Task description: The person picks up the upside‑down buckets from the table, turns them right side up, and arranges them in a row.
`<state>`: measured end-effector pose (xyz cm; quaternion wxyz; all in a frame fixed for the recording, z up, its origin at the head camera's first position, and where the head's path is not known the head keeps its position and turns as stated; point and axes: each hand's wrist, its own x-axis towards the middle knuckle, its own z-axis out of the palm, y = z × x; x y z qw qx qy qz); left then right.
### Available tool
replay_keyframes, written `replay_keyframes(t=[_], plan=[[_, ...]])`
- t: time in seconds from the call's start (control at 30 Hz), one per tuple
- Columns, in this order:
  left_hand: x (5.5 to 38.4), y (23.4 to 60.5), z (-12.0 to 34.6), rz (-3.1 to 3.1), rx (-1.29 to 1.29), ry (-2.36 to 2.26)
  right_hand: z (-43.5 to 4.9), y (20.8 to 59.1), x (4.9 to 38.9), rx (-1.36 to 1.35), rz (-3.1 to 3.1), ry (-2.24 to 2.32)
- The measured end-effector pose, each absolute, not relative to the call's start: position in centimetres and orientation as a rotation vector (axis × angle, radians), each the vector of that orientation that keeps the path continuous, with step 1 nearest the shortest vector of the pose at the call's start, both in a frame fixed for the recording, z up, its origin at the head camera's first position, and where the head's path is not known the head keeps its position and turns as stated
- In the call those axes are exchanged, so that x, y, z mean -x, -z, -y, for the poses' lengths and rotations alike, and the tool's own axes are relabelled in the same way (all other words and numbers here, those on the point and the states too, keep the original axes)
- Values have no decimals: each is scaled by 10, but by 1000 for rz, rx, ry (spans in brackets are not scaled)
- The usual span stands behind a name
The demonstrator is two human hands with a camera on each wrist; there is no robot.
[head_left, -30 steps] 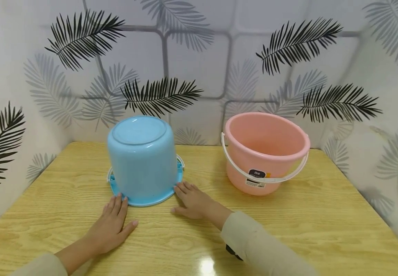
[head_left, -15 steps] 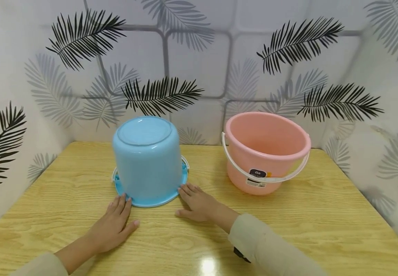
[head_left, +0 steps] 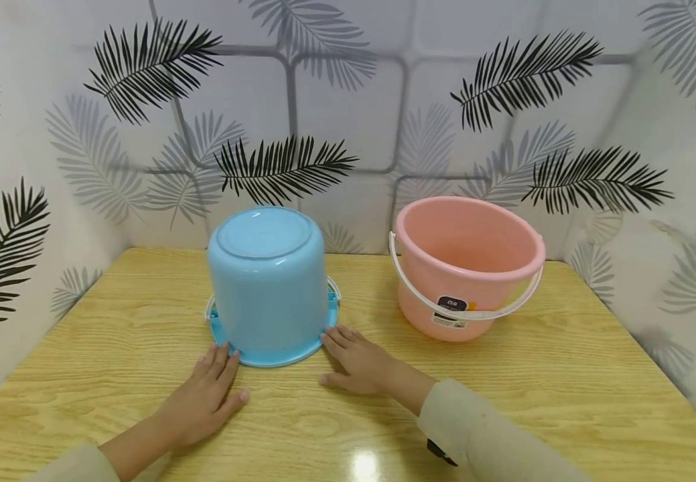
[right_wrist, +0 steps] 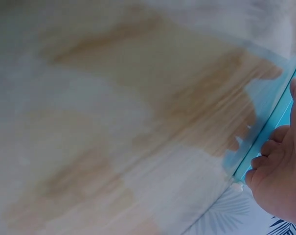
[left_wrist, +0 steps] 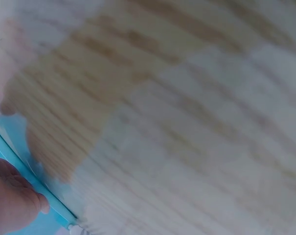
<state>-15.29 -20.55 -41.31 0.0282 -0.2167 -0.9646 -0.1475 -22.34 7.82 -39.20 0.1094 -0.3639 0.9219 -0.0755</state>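
Note:
A light blue bucket (head_left: pixel 268 288) stands upside down left of centre on the table, base up and rim on the wood. Parts of its white handle (head_left: pixel 334 288) show at both sides. My left hand (head_left: pixel 198 402) touches the rim's near left with its fingertips, fingers straight and thumb spread. At the near right of the rim, the fingertips of my right hand (head_left: pixel 356 361) touch it, thumb apart. Both wrist views show a hand against the blue rim (left_wrist: pixel 33 183), above the glossy table. Neither hand grips anything.
A pink bucket (head_left: pixel 444 301) stands upright at the right, its white handle hanging across the front. It bears a black and white label (head_left: pixel 451 311). The wooden table (head_left: pixel 565 402) meets a leaf-patterned wall (head_left: pixel 348 120) behind.
The blue bucket has slid to the right across the table. My right hand has moved right along with it; my left hand has shifted slightly right. The pink bucket has stayed put.

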Motion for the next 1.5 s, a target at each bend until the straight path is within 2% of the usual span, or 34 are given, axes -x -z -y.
replay_keyframes(t=[1.27, 1.5], plan=[[139, 411, 199, 2956, 770, 418, -101, 392, 205, 1129, -2679, 250], [148, 411, 208, 2944, 648, 458, -109, 390, 213, 1096, -2679, 401]])
